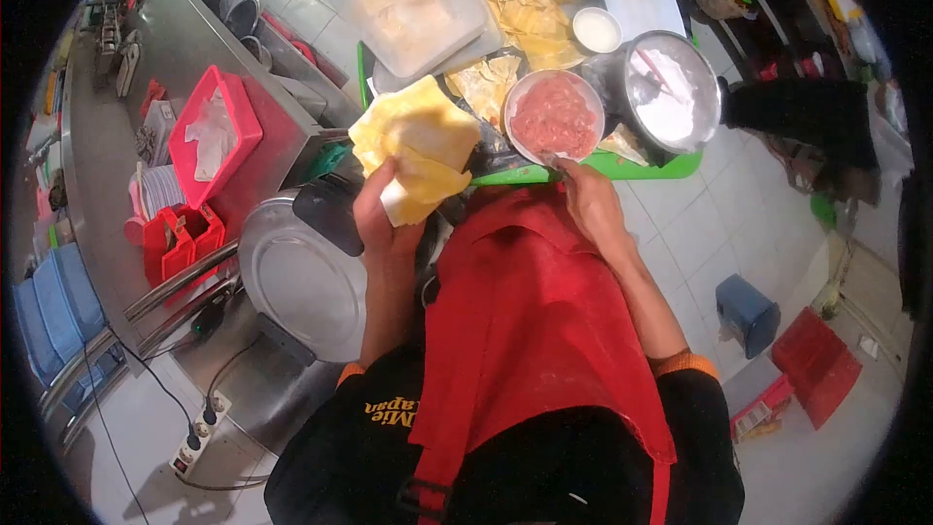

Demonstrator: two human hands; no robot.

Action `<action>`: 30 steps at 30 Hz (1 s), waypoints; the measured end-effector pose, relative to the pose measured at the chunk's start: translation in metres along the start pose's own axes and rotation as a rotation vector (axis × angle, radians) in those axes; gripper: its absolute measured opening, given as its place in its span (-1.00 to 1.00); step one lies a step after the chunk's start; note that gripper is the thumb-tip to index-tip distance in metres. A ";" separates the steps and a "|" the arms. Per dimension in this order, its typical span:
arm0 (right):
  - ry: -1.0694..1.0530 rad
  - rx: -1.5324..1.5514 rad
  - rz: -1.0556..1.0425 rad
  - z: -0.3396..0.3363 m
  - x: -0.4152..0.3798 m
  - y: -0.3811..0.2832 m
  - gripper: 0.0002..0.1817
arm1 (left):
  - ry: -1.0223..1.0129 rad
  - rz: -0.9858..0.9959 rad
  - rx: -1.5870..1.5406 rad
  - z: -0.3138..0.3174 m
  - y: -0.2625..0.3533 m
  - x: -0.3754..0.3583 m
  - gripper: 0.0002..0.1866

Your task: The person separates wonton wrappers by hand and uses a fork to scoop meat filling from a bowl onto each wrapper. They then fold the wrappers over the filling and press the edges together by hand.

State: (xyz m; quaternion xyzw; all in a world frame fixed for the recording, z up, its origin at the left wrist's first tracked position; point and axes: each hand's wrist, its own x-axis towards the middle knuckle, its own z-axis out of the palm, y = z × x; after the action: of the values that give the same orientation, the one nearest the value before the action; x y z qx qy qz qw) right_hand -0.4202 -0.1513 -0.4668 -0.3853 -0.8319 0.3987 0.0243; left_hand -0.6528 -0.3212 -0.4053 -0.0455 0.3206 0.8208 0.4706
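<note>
My left hand (381, 214) is closed on a stack of yellow dough wrappers (416, 141), spread out like a fan over the fingers. Pinched in my right hand (591, 202) is a small utensil whose tip reaches the near rim of a bowl of pinkish minced meat (554, 115); its kind is hard to make out. Right of the meat stands a metal bowl of white powder (671, 92) with a stick-like handle in it. Behind are folded yellow wrappers (530, 0) and a small white cup (597, 30). A lidded plastic container (403, 5) sits at the back left.
Everything rests on a green-edged tray (671, 167). On the left, a steel counter (97, 175) carries a pink basket (219, 136) and a red holder (183, 241). A round metal lid (303, 267) is beside my left forearm. A blue bin (746, 316) and red dustpan (818, 367) stand on the floor.
</note>
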 end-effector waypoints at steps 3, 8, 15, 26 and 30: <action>0.018 -0.023 -0.026 0.014 -0.004 0.016 -0.67 | 0.040 -0.058 -0.012 -0.002 0.005 -0.006 -0.45; 0.169 -0.026 -0.100 0.019 -0.001 0.015 -0.63 | 0.035 -0.049 0.021 -0.013 0.014 -0.005 -0.44; 0.070 -0.109 0.066 0.013 -0.010 -0.006 -0.61 | -0.013 -0.048 0.042 -0.011 0.017 0.004 -0.47; -0.008 -0.157 0.111 -0.002 -0.008 0.002 -0.62 | 0.048 -0.092 0.121 -0.005 0.005 0.015 -0.49; 0.033 -0.180 0.057 0.006 -0.006 0.004 -0.63 | -0.035 -0.120 0.091 -0.007 0.003 0.021 -0.49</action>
State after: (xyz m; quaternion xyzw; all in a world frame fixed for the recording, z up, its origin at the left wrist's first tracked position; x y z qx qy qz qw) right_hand -0.4157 -0.1580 -0.4722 -0.4160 -0.8525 0.3163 -0.0083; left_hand -0.6682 -0.3111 -0.4175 -0.0291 0.3460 0.7764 0.5260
